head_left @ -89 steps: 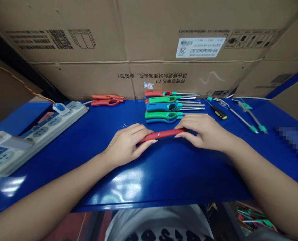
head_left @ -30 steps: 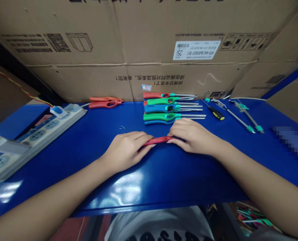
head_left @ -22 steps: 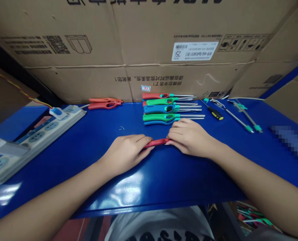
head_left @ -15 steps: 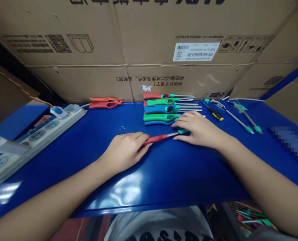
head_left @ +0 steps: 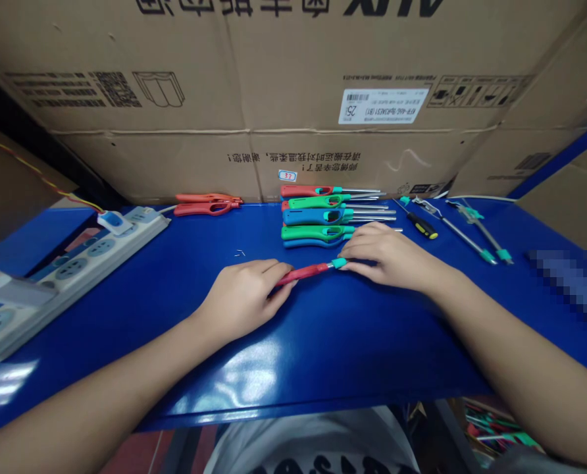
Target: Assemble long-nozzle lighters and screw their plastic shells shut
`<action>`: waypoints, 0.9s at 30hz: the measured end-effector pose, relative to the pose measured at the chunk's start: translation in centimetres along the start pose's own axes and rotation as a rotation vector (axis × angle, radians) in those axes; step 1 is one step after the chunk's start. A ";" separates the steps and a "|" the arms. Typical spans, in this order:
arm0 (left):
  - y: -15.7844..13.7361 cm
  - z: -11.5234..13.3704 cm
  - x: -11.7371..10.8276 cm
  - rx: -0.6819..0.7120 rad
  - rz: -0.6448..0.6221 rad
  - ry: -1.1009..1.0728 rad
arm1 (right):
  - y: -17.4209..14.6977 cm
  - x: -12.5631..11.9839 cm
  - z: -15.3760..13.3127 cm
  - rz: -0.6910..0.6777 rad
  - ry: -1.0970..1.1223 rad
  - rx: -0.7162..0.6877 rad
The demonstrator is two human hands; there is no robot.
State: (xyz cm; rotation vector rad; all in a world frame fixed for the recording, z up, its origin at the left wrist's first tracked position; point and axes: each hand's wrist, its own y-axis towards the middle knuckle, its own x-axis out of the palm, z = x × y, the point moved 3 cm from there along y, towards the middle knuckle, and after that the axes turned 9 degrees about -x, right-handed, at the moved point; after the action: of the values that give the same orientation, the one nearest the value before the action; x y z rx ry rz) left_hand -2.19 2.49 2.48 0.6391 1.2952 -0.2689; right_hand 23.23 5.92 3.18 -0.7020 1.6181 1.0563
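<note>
My left hand (head_left: 247,296) is closed around the red handle of a gas lighter (head_left: 303,272), held above the blue table. At the lighter's other end, the thumb and fingers of my right hand (head_left: 385,257) pinch around the metal tube. A green collar (head_left: 339,263) sits on the tube, close to the red handle and against my right fingertips. The rest of the tube is hidden behind that hand. Just beyond my hands lies a stack of red, green and blue lighters (head_left: 318,216), with their metal tubes pointing right.
Two red handle shells (head_left: 207,204) lie at the back left. On the right are a black and yellow screwdriver (head_left: 422,225) and metal tubes with green ends (head_left: 485,230). A white power strip (head_left: 71,266) runs along the left. A cardboard box (head_left: 175,151) stands behind.
The green collar has moved left along the tube, up to the red handle, with my right fingers behind it. My left hand has kept its hold on the handle.
</note>
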 end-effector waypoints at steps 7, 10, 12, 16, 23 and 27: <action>-0.3 0.6 0.6 0.052 0.002 -0.087 | 0.7 1.2 -1.6 0.016 0.076 -0.049; -0.4 0.6 0.6 0.038 0.002 -0.118 | 0.6 1.2 -1.8 0.002 0.081 -0.057; -0.4 0.7 0.6 0.030 -0.002 -0.151 | 0.7 1.3 -1.9 -0.001 0.087 -0.076; -0.6 0.6 0.5 -0.038 0.000 -0.274 | 0.9 1.3 -2.4 0.049 0.043 -0.129; -0.5 0.3 1.2 -0.294 -0.132 -0.517 | 1.1 1.3 -3.2 0.135 -0.100 -0.221; -0.6 0.5 1.1 -0.257 -0.115 -0.458 | 1.1 1.7 -3.2 0.107 -0.093 -0.211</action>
State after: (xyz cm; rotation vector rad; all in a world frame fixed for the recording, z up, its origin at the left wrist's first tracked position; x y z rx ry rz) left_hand -1.81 1.92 1.28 0.2623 0.9050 -0.3156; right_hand 20.42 3.62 2.16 -0.6995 1.4914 1.3327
